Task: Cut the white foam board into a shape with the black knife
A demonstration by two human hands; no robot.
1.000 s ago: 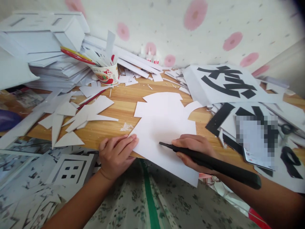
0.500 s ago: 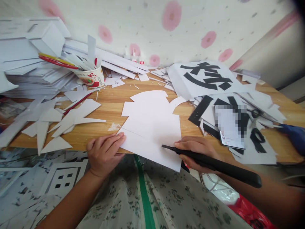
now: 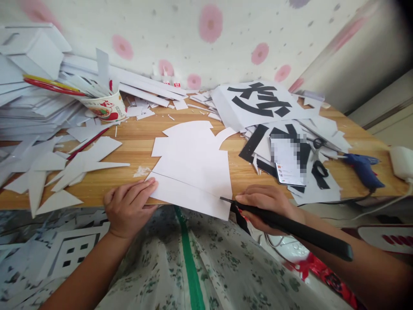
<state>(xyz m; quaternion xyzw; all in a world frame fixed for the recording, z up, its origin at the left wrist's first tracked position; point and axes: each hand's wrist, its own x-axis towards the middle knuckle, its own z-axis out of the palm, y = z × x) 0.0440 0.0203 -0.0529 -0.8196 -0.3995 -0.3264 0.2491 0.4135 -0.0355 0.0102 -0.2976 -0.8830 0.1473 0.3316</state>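
A white sheet [image 3: 193,157] of stiff board with a notched, curved outline lies on the table and overhangs its front edge. My left hand [image 3: 129,202] is closed on its lower left corner, fingertips on top. My right hand [image 3: 267,206] grips a long black cutting tool [image 3: 300,232] with a thin dark tip. That tip rests at the sheet's right part, at the end of a thin dark line crossing the sheet from the left edge. A black part of the tool shows below the sheet; the exact kind is unclear.
White offcuts [image 3: 61,165] and a paper cup [image 3: 106,107] of strips lie left. Black-lettered paper [image 3: 261,103], a phone [image 3: 287,159], scissors [image 3: 319,159] and a blue glue gun [image 3: 363,165] lie right. White boards [image 3: 32,99] are stacked at the far left.
The dark line across the sheet now reaches much farther right, up to the tool's tip. The view has turned right, bringing the glue gun into full sight. Both hands keep their holds.
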